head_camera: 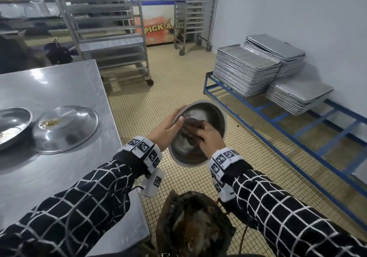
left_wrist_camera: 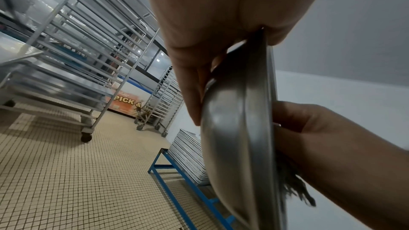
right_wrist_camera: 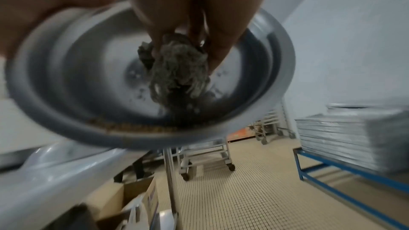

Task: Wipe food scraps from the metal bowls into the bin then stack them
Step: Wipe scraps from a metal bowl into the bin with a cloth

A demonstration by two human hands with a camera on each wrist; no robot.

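Clearly the metal bowl (head_camera: 206,115), tilted over the bin (head_camera: 190,227), is thin, stiff and probably light; its smooth steel looks slippery, so the rim is the place to hold, and there the left hand (head_camera: 165,132) pinches it, thumb inside. The right hand (head_camera: 208,135) clutches a soft, frayed cloth (right_wrist_camera: 177,69) against the inside; crumbs line the lower rim, though blur hides how many. Two soiled bowls (head_camera: 65,127) wait on the steel table (head_camera: 59,86), whose corner crowds the left elbow.
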